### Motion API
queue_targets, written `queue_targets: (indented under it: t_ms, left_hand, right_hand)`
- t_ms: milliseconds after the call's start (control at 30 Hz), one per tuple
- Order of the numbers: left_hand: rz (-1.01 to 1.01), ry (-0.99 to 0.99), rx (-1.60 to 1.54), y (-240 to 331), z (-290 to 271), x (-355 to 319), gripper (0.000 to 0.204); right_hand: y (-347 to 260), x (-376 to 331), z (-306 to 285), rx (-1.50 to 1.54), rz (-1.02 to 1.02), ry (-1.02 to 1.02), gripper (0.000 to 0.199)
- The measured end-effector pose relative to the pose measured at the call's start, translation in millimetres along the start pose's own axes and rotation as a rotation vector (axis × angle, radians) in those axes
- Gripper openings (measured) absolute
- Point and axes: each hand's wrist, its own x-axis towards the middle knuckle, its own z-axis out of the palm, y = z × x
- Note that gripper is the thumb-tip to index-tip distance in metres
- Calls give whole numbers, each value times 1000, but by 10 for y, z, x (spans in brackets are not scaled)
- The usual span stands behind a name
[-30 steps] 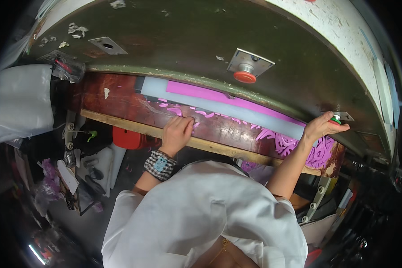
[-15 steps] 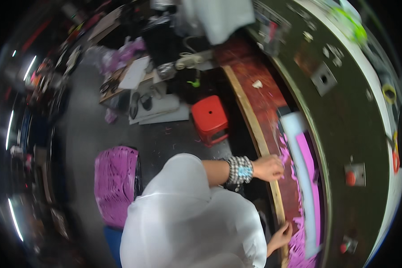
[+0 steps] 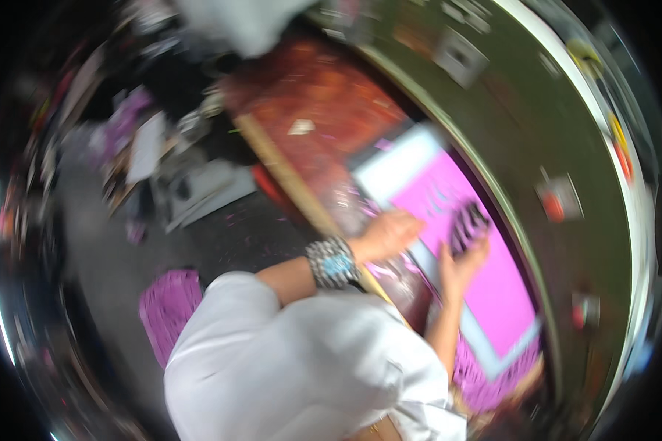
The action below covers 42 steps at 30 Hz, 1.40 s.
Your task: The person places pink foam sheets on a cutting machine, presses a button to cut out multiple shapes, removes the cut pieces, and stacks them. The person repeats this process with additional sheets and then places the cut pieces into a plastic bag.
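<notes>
A bright pink sheet (image 3: 493,294) lies on a pale grey-white board (image 3: 485,356) on the red work surface. My right hand (image 3: 463,261) is over the sheet, its fingers closed on a dark object with slanting openings (image 3: 469,226), where pink shows through; blur hides its exact kind. My left hand (image 3: 386,235), above a checked wristband (image 3: 333,263), is at the board's left edge. Its fingers stretch toward the sheet, with nothing seen in them. Pink cut scraps (image 3: 485,389) lie at the board's near end.
A green machine beam (image 3: 507,103) with a red button (image 3: 553,207) runs along the right. A wooden rail (image 3: 287,169) edges the red surface (image 3: 324,88). Stacked perforated pink sheets (image 3: 171,309) sit at the left, and pale boards (image 3: 213,191) lie farther off.
My view has swung. Both hands have moved from the rail and scraps to the pink sheet, which now shows far more of its face. The dark object is now in my right hand.
</notes>
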Motion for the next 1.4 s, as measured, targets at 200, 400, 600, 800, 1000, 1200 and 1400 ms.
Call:
queue_targets:
  t_ms: [200, 400, 600, 800, 1000, 1200, 1400]
  left_hand:
    - [-182, -185, 238, 144, 54, 428, 19]
    - [-179, -111, -20, 626, 248, 771, 15]
    - [-345, -103, -436, 864, 979, 935, 17]
    - [-94, -102, 90, 514, 662, 808, 18]
    - [-247, -131, 27, 309, 363, 662, 24]
    - [-310, -159, -84, 324, 382, 802, 35]
    - [-19, -87, 8, 379, 114, 473, 26]
  right_hand:
    - [10, -38, -66, 474, 289, 182, 89]
    - [5, -60, -633, 1112, 687, 180, 99]
    - [82, -28, -673, 1284, 697, 259, 95]
    - [301, -29, -949, 1292, 719, 311, 90]
    - [359, -85, -1098, 620, 501, 228, 100]
    - [560, -165, -890, 154, 196, 239, 102]
    - [908, -84, -1788, 230, 408, 752, 89]
